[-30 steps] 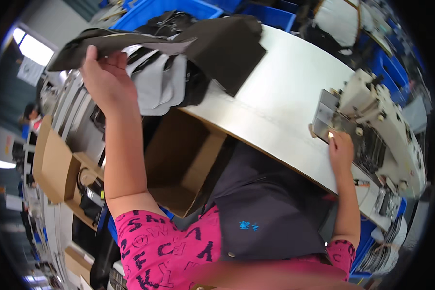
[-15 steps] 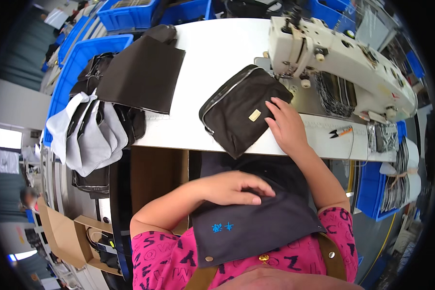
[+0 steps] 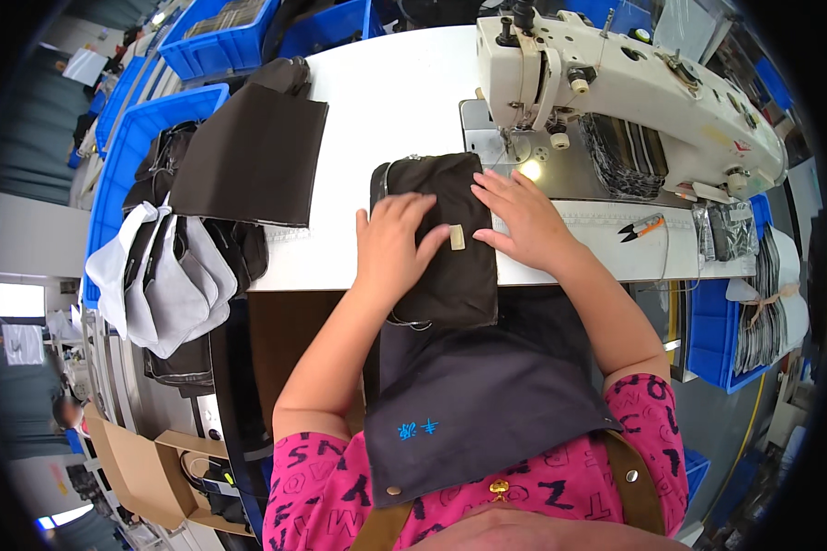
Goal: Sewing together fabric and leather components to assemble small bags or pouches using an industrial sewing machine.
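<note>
One spread left hand (image 3: 393, 241) on the pouch (image 3: 455, 285), right hand (image 3: 531, 220) loose at its edge: seemingly smoothing; next likely needs gripping.

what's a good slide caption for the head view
Left hand on a dark pouch, right hand at its edge, near a white sewing machine.
</note>
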A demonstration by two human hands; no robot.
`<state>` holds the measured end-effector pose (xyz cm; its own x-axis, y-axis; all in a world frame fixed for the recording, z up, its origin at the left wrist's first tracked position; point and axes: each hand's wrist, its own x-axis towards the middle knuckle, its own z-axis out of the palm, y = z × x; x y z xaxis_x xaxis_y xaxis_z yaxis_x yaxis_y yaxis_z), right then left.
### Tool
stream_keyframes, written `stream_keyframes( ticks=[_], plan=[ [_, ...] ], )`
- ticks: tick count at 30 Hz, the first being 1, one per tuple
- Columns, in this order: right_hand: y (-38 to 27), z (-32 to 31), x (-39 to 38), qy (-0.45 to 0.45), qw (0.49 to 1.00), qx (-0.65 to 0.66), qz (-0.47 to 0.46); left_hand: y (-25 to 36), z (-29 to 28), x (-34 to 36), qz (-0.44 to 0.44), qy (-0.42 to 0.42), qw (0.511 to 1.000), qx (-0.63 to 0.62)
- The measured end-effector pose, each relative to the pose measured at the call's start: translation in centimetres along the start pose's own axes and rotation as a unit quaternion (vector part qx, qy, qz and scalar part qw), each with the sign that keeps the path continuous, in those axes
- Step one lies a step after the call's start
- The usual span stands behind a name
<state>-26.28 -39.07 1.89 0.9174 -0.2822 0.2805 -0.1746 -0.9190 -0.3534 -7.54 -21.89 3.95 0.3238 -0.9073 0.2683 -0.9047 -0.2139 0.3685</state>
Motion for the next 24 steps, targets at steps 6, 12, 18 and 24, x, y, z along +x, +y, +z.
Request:
stream_keyframes(
  ticks=[6, 12, 18, 24],
  plan=[
    [-0.4, -0.2, -0.5, 0.007, 1.0, -0.028, 0.008, -0.2, 4.0, 9.0, 0.063, 0.103, 0.991, 0.058],
    [0.6, -0.6, -1.3, -0.006, 0.999, -0.026, 0.042, 0.1, 5.7, 13.3, -0.018, -0.045, 0.998, -0.042],
    [0.3, -0.7, -1.1, 0.005, 0.998, -0.018, 0.059, -3.6, 1.7, 8.2, -0.035, 0.266, 0.926, -0.265],
    [0.3, -0.8, -0.9, 0.013, 0.999, -0.007, 0.05, -12.5, -6.4, -2.0, -0.091, 0.376, 0.92, 0.059]
  ],
)
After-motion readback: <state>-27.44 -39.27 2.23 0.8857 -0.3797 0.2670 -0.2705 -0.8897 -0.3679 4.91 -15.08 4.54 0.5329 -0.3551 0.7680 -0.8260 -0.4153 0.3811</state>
